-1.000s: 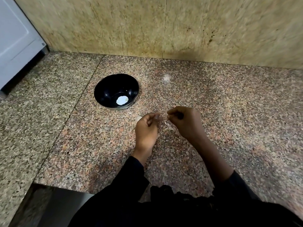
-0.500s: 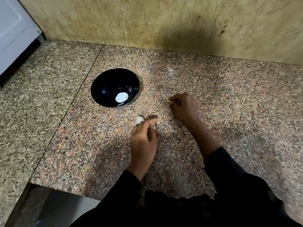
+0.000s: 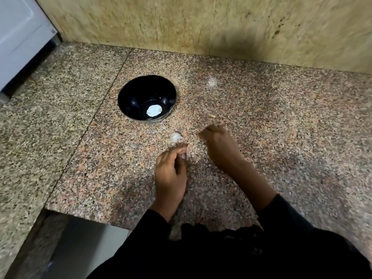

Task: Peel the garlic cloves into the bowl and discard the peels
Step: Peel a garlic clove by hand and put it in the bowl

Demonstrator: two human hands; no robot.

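Now we are seeing the hands drawn apart: the left hand (image 3: pixel 171 172), fingers curled, has let go of the garlic clove (image 3: pixel 175 136) lying mid-frame on the tabletop (image 3: pixel 281 121) below the bowl (image 3: pixel 128 97); right hand (image 3: pixel 219 146) is blurring, grip unclear.

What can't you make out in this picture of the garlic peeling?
- Right hand: motion blur in the head view hides whether its fingertips pinch a peel.
- Left hand: curled fingers hide what, if anything, it holds.
- White piece in the bowl: too small to tell if it is a peeled clove.
- White appliance: cut off by the left edge.
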